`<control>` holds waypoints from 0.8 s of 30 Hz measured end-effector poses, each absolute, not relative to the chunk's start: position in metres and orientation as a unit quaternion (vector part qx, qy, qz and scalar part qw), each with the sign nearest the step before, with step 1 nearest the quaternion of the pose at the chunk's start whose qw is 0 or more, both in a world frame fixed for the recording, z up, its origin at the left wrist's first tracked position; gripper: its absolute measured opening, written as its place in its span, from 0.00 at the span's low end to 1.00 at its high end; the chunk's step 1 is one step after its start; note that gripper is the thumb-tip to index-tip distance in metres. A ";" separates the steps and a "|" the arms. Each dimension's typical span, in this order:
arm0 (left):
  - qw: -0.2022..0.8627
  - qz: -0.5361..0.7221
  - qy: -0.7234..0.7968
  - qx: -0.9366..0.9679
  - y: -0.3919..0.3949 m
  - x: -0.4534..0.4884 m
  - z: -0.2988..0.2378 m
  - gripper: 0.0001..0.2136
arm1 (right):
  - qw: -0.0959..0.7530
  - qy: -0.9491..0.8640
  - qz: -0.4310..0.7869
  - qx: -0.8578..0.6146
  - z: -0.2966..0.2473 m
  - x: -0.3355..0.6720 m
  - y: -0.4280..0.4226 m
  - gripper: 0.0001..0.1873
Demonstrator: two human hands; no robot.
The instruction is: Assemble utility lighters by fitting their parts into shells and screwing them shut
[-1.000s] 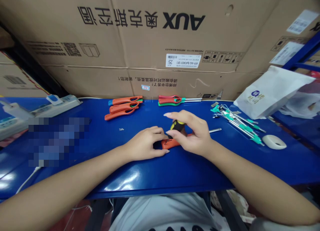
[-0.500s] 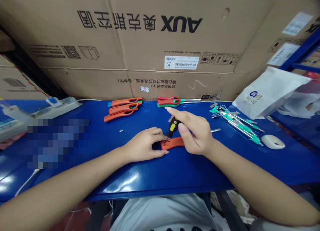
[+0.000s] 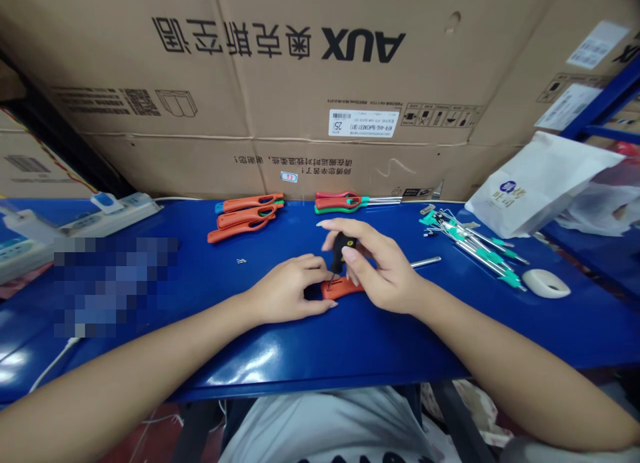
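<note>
Head-worn view looks forward and down onto near table (image 3: 390,356).

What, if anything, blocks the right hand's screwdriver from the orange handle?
Nothing visible. The screwdriver in the right hand points down at the left end of the orange handle; the left hand flanks that end without blocking.

carton (image 3: 280,83): before me, upside down, i read "aux", "奥克斯空调" and, lower, "谢谢您!"
white label (image 3: 364,123): on that carton, also upside down, "kfr-46g/bpr3aes1(b1)" and "25"
blue-edged sticker (image 3: 289,177): too small for me to read
white bag (image 3: 555,183): to my right, printed "吐司"
</note>
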State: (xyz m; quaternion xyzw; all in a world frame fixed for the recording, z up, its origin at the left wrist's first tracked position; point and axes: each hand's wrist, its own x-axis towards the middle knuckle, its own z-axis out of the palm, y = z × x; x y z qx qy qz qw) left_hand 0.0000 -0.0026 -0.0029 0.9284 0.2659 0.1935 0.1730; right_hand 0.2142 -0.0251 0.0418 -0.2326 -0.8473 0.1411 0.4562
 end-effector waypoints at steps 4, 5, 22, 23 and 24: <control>0.173 0.199 0.265 0.928 -0.003 0.000 -0.004 0.17 | 0.476 -0.839 0.005 -0.264 0.042 0.215 -0.026 0.15; 0.174 0.199 0.264 0.928 -0.003 0.000 -0.004 0.17 | 0.472 -0.841 -0.023 -0.265 0.043 0.215 -0.026 0.15; 0.177 0.176 0.305 0.919 -0.008 0.003 0.001 0.13 | 0.432 -0.879 0.009 -0.204 0.047 0.217 -0.029 0.21; 0.180 0.177 0.303 0.919 -0.008 0.003 0.002 0.13 | 0.422 -0.883 0.049 -0.200 0.048 0.216 -0.030 0.23; 0.182 0.179 0.302 0.918 -0.008 0.003 0.002 0.12 | 0.419 -0.882 0.080 -0.199 0.049 0.215 -0.031 0.24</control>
